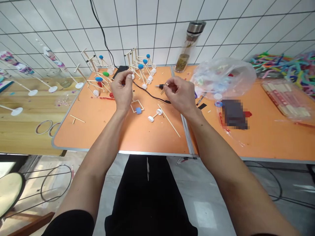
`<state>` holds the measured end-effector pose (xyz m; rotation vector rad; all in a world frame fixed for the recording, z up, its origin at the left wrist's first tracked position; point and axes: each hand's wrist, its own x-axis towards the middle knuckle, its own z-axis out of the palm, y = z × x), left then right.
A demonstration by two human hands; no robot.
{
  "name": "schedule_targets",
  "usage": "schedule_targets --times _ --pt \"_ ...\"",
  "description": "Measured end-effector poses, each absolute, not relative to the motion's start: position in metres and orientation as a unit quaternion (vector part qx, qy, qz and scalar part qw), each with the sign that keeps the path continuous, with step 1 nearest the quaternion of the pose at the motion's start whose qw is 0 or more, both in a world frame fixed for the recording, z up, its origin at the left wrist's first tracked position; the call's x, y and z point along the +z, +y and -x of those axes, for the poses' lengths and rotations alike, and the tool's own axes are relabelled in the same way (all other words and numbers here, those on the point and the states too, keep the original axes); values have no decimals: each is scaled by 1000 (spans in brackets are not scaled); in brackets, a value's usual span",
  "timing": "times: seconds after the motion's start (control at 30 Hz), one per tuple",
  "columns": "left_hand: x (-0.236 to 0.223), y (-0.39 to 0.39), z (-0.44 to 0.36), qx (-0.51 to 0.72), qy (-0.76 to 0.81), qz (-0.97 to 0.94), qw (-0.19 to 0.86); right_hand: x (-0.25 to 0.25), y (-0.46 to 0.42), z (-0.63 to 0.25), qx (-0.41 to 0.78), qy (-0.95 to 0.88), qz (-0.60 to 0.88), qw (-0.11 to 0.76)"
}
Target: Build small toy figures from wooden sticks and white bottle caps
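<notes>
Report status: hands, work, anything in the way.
Right hand pinching thin sticks. Left hand, grip unclear. Blue-cornered stick frame on table. Black cable between hands.

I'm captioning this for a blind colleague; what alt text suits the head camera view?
A person's right hand pinches thin sticks above an orange table, and the left hand is near blue-and-white stick models. Nearer the front lies a pair of white wheels joined by a stick; a clear bottle stands behind.
</notes>
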<state>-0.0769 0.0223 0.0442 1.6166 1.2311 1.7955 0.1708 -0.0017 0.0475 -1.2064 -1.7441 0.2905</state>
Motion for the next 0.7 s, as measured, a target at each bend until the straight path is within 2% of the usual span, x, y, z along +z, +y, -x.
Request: schedule_targets --times 0.07,0.23,0.47,0.6,0.7 --pt "44 13 60 655 439 -577 215 50 -4 -168 169 -692 487 506" --pt "45 -8 29 586 422 -641 262 58 -8 -165 311 -643 450 536" --pt "44 -14 21 459 422 -719 307 53 -3 -165 391 -595 411 569" --pt "44 -16 16 429 431 -702 372 47 5 -168 437 -551 371 607" --pt "44 -17 14 420 450 -676 405 46 4 -169 465 -551 369 587"
